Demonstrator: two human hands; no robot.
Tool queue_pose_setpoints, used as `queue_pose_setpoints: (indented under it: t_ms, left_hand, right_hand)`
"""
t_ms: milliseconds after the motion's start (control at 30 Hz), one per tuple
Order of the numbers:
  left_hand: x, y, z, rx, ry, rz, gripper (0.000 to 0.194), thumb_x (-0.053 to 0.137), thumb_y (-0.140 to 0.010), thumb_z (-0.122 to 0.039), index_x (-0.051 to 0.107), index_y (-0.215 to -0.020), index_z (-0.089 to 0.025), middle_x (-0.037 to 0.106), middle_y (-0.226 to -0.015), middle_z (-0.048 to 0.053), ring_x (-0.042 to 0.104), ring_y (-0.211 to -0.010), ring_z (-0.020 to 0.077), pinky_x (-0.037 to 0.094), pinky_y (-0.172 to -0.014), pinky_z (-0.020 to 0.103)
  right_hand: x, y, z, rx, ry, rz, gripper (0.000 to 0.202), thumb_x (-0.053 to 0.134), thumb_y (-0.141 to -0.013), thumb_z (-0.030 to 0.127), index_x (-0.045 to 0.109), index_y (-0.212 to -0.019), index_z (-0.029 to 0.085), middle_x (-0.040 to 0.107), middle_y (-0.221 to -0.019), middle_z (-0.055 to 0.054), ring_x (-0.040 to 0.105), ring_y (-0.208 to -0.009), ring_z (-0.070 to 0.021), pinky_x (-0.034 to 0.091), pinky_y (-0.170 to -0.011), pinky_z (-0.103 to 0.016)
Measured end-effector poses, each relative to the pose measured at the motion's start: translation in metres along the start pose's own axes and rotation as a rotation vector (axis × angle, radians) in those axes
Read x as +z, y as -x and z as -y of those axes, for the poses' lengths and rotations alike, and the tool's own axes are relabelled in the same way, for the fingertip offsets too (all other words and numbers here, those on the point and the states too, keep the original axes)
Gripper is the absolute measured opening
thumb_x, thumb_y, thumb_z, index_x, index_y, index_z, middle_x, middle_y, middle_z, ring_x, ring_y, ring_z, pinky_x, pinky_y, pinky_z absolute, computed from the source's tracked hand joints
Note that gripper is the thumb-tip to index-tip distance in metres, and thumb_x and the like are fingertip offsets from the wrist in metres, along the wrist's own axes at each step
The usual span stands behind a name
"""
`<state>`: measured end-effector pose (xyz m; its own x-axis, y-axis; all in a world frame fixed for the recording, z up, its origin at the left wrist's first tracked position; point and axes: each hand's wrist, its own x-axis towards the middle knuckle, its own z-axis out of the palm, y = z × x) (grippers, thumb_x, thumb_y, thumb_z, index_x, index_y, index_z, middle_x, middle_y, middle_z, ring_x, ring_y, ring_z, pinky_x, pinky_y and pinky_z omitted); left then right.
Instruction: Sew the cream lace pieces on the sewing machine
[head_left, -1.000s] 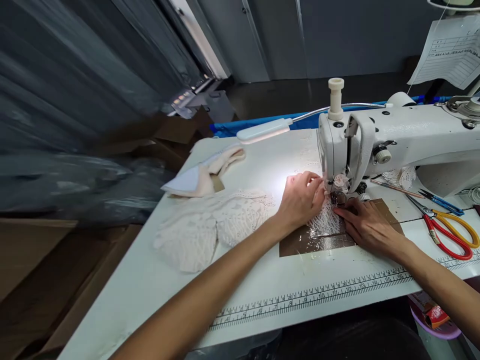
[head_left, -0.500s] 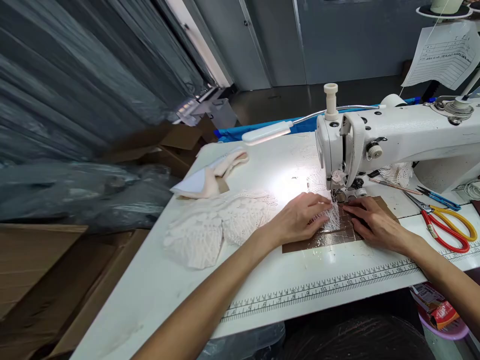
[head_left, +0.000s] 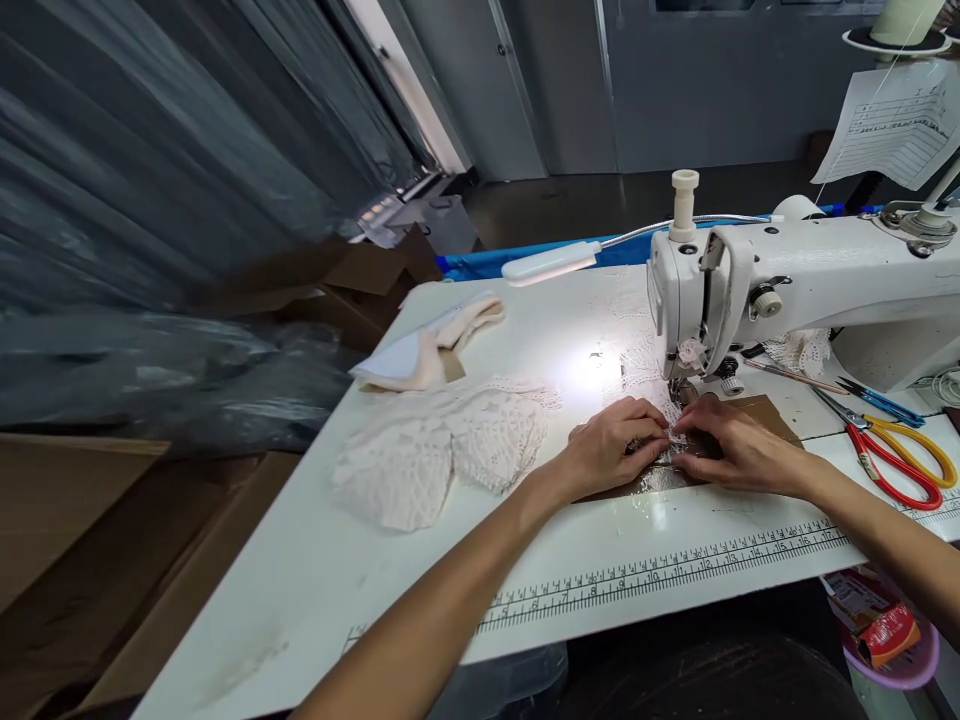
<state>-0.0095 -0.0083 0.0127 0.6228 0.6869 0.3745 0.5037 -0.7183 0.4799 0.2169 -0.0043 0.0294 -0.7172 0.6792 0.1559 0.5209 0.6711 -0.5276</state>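
Observation:
A white sewing machine (head_left: 825, 270) stands at the right of the white table. White lace (head_left: 645, 365) runs under its needle and toward me over a brown plate (head_left: 765, 415). My left hand (head_left: 619, 445) pinches the lace's left side, just in front of the presser foot. From the right, my right hand (head_left: 731, 445) grips the same lace with thumb and fingers, its fingertips almost meeting the left ones. More white lace pieces (head_left: 442, 450) lie left of my hands, with cream padded fabric (head_left: 427, 345) behind them.
Red-and-yellow-handled scissors (head_left: 892, 450) and blue-handled snips (head_left: 885, 400) lie right of my right hand. A lamp (head_left: 551, 262) reaches over the table. A printed ruler (head_left: 645, 580) follows the front edge. Cardboard boxes (head_left: 82, 520) stand at the left; a pink basket (head_left: 911, 665) sits below.
My hands have drawn closer together on the lace, fingers now pinching it where they lay flatter before. The view has shifted slightly left.

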Motion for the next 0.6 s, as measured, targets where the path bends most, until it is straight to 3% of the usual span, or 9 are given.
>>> queue_pose_setpoints:
  t_ms: [167,300,400,500,600]
  left_hand:
    - [0.008,0.001,0.002,0.073,-0.119,-0.086,0.023,0.051,-0.099,-0.027,0.071,-0.094,-0.018,0.072,-0.094,0.007,0.067,-0.085,0.0182,0.059,-0.075,0.036]
    - [0.009,-0.001,0.003,0.073,-0.11,-0.253,0.02,0.052,-0.098,-0.021,0.069,-0.092,-0.015,0.072,-0.088,0.007,0.069,-0.079,0.0152,0.06,-0.068,0.03]
    - [0.005,-0.003,0.001,0.066,-0.044,-0.344,0.013,0.054,-0.097,-0.018,0.066,-0.097,-0.014,0.074,-0.09,0.006,0.07,-0.08,0.0134,0.061,-0.067,0.026]
    - [0.004,-0.003,0.001,0.093,-0.039,-0.324,0.01,0.056,-0.095,-0.018,0.066,-0.094,-0.015,0.075,-0.093,0.007,0.072,-0.084,0.0144,0.063,-0.071,0.028]
    - [0.006,-0.002,0.002,0.148,-0.063,-0.263,0.011,0.056,-0.095,-0.016,0.067,-0.094,-0.016,0.076,-0.093,0.006,0.072,-0.09,0.0168,0.064,-0.079,0.034]
  right_hand:
    - [0.006,-0.008,0.003,0.061,0.041,-0.053,0.016,0.046,-0.096,0.024,0.06,-0.089,0.018,0.064,-0.09,-0.009,0.061,-0.079,-0.0187,0.051,-0.073,-0.035]
    - [0.006,-0.003,-0.001,0.121,-0.031,-0.118,0.022,0.043,-0.097,0.028,0.06,-0.099,0.016,0.064,-0.09,-0.009,0.06,-0.077,-0.0189,0.051,-0.072,-0.035]
    - [0.008,0.002,-0.001,0.066,0.067,-0.096,0.031,0.041,-0.097,0.026,0.062,-0.116,0.015,0.061,-0.101,-0.013,0.059,-0.088,-0.022,0.052,-0.081,-0.04]
    - [0.011,0.009,0.003,-0.017,0.197,-0.031,0.037,0.042,-0.093,0.018,0.064,-0.122,0.018,0.057,-0.103,-0.013,0.054,-0.098,-0.0247,0.049,-0.088,-0.043]
    - [0.014,0.014,0.008,-0.005,0.25,0.008,0.04,0.045,-0.091,0.014,0.064,-0.126,0.02,0.055,-0.103,-0.012,0.05,-0.1,-0.0259,0.047,-0.087,-0.043]
